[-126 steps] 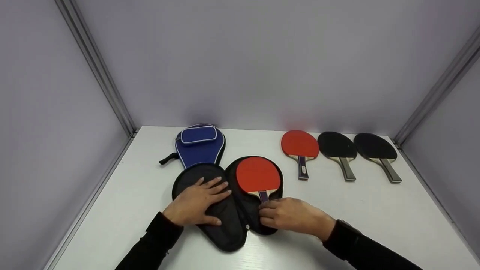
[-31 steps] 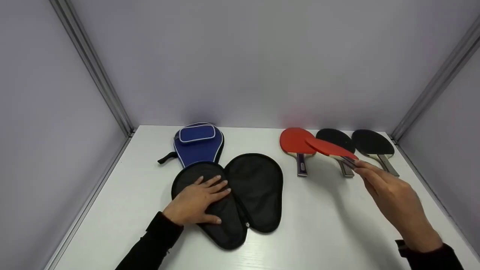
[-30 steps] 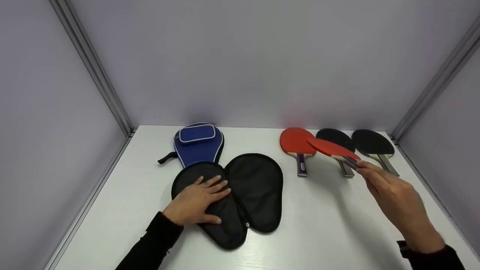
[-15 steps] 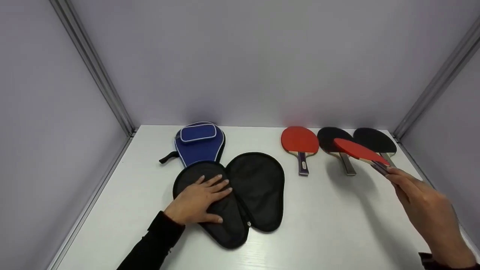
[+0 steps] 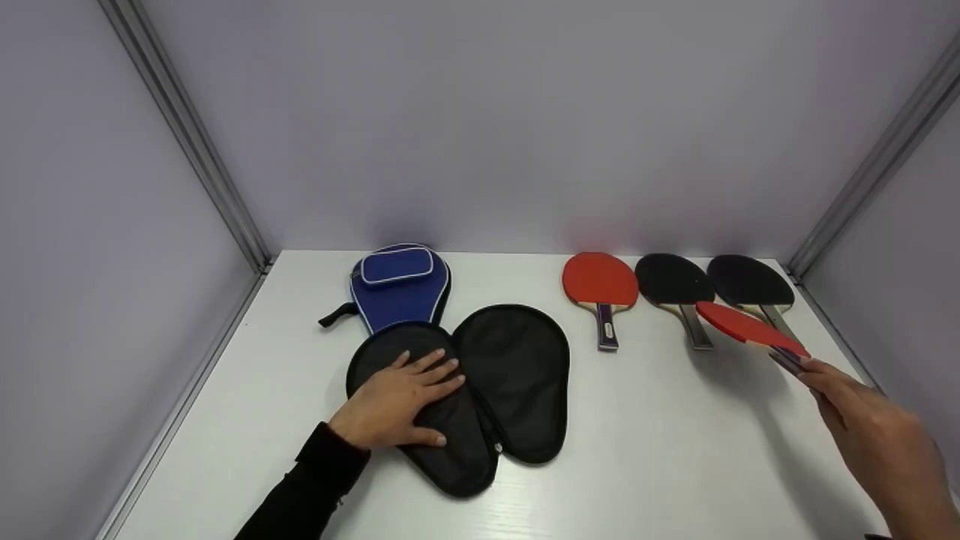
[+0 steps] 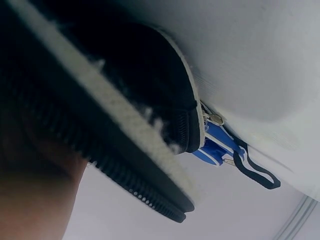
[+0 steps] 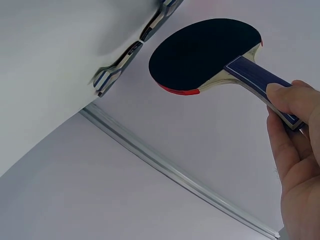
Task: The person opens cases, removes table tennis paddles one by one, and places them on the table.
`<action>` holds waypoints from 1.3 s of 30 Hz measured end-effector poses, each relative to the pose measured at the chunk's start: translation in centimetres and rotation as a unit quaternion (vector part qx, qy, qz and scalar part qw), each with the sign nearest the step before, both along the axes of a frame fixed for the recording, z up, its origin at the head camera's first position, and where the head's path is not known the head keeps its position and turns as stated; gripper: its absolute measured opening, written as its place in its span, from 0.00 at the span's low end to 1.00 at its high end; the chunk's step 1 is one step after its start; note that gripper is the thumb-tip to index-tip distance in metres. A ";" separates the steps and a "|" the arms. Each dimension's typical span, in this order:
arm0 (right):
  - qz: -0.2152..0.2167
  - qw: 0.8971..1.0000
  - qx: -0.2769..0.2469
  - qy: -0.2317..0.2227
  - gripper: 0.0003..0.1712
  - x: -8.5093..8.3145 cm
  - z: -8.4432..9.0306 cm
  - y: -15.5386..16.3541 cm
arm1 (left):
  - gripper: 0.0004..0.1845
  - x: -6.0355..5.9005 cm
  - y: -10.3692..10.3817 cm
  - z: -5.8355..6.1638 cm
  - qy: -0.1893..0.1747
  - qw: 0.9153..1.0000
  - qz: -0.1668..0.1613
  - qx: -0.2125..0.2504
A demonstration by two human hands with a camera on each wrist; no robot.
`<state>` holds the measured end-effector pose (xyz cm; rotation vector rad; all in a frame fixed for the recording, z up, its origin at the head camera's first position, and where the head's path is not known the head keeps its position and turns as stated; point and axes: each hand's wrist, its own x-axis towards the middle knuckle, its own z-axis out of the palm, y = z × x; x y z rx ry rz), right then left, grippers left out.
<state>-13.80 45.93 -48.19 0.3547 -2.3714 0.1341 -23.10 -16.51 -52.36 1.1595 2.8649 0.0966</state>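
Observation:
In the head view my left hand lies flat with spread fingers on the left half of an unzipped black paddle case. The case is spread on the white table, its right half bare inside. The left wrist view shows a zippered case edge close up. My right hand grips a table tennis paddle by the end of its handle, tilted above the table. Its upper face is red; the right wrist view shows the black underside and the blue handle, pinched between thumb and fingers.
Behind the black case lies a blue case with white piping and a black strap. Along the back edge rest a red paddle and two black-faced paddles, handles toward me. Grey panels wall the white table.
The right hand has lifted the red-faced paddle out of the black case and carried it to the right, lately farther right and a little nearer. The left hand has stayed on the case.

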 end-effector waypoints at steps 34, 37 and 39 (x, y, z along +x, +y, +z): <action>-0.004 0.997 0.034 -0.076 0.34 -0.3 -3.5 2.1 | 0.51 -0.1 -0.1 0.0 -0.013 1.000 0.000 0.005; -0.009 0.994 0.036 -0.106 0.33 -0.5 -3.9 2.1 | 0.51 -0.1 -0.1 0.0 -0.010 1.000 -0.001 0.007; -0.014 0.991 0.037 -0.126 0.33 -0.6 -4.1 2.1 | 0.51 -0.1 -0.1 0.0 -0.008 1.000 0.000 0.005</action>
